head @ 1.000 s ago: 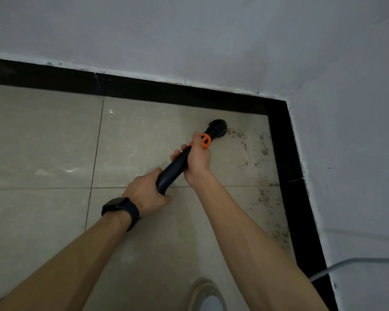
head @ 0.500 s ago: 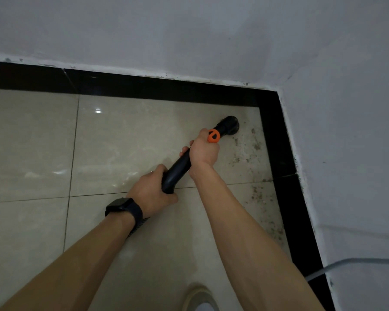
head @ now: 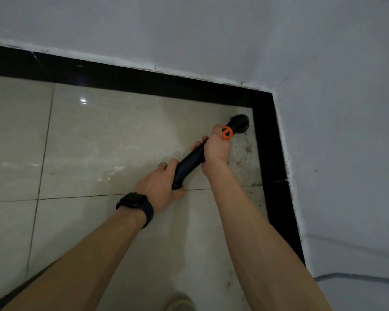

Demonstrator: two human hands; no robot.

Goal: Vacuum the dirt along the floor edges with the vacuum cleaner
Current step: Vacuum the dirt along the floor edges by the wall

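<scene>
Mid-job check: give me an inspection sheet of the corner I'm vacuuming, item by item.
Surface: glossy beige floor tiles.
Job's things: black vacuum tube, its nozzle down near the corner, beside the right skirting; dirt specks along the right edge.
Clutter: nothing seen.
Grips: left hand holds the tube's near end; right hand holds it just behind the orange collar.
Cables: grey cable by the right wall, lower right.
Surroundings: black skirting, white walls; watch on the left wrist; shoe tip at the bottom.
</scene>
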